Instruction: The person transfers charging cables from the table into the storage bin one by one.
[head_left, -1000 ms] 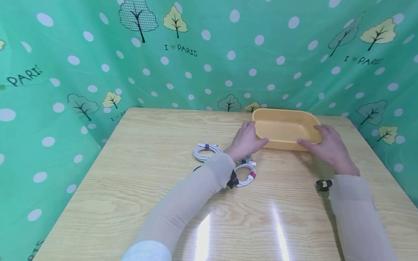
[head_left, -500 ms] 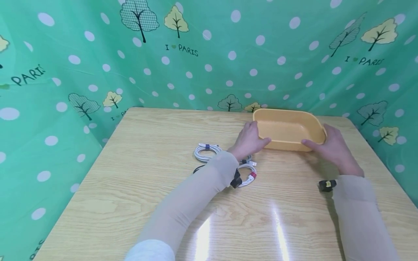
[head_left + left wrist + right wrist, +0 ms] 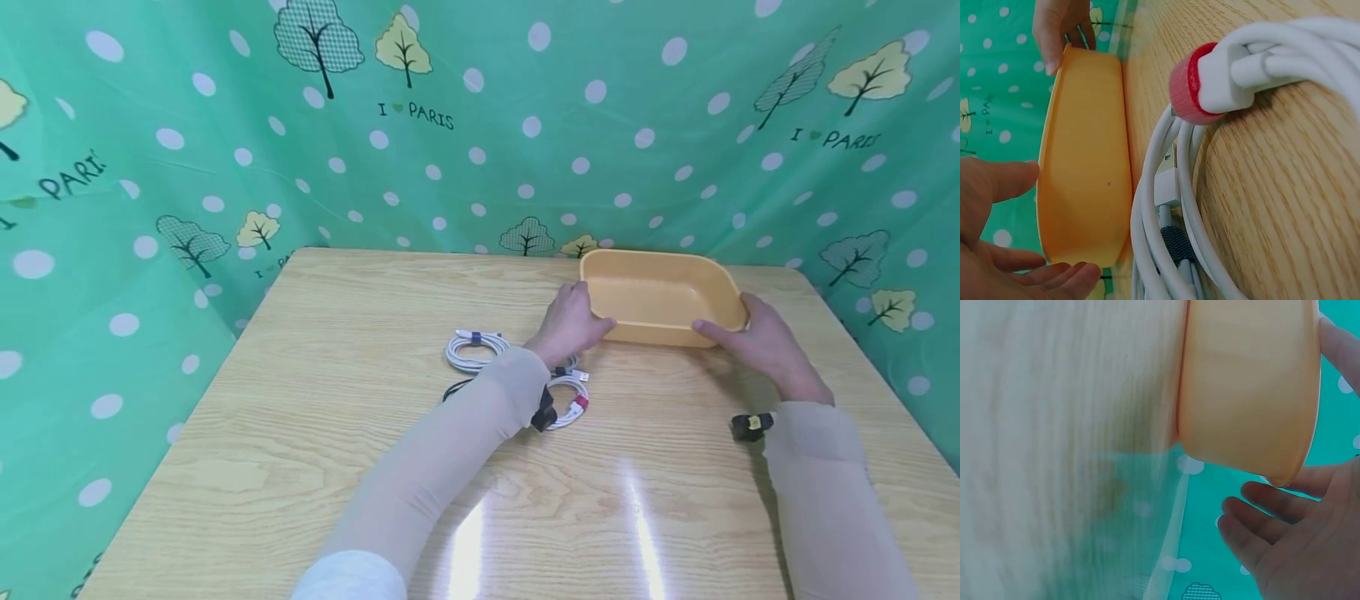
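A yellow-orange plastic bin [image 3: 652, 335] stands at the back right of the table with its open side up. My left hand [image 3: 570, 323] is at its left front corner, thumb tip at the front rim, extended fingers [image 3: 1072, 278] along the end. At the right front corner is my right hand [image 3: 765, 346], its thumb touching the rim and its other fingers [image 3: 1257, 519] loose and spread beside the end wall. Under and beside my left forearm lie coiled white cables, one with a purple strap [image 3: 476, 338], one with a red strap [image 3: 1194, 87]. My sleeve hides part of them.
A black cable [image 3: 455, 387] shows beside the left sleeve. Dark wrist cameras [image 3: 752, 427] hang under both wrists. A green dotted curtain [image 3: 480, 125] borders the wooden table [image 3: 300, 375] at the back and both sides.
My right hand has shifted slightly right, its fingers moving from over the bin's right rim to outside it. My left hand and the cables stay nearly where they were.
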Tool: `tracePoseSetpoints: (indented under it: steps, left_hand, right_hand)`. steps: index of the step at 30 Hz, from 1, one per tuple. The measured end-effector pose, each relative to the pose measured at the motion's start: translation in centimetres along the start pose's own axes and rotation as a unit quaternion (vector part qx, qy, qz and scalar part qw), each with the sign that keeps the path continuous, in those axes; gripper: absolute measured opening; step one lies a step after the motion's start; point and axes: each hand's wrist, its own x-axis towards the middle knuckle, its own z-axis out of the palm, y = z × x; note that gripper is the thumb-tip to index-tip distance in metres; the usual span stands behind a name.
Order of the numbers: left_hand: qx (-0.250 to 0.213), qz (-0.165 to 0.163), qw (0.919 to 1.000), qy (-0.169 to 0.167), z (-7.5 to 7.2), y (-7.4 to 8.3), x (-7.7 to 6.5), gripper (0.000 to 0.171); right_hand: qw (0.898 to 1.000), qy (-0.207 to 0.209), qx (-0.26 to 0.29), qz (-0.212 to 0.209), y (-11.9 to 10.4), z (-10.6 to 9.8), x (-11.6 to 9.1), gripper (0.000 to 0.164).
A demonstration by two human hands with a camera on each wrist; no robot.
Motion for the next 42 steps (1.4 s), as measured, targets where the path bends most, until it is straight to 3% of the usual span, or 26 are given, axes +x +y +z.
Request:
tracePoseSetpoints:
  steps: [13,22,42]
  left_hand:
    - [-0.024,-0.020,0.9995,-0.005,0.3,0.1,0.3,0.061]
    - [-0.059,-0.024,0.9980,0.006,0.5,0.2,0.3,0.057]
    - [-0.106,-0.055,0.9928,0.010,1.1,0.1,0.6,0.069]
  right_hand:
    - [0.999,-0.018,0.019,0.028,0.2,-0.1,-0.2,0.111]
    - [0.998,-0.005,0.048,0.027,0.3,0.0,-0.4,0.106]
    - [0.997,-0.002,0.067,0.036,0.4,0.2,-0.3,0.110]
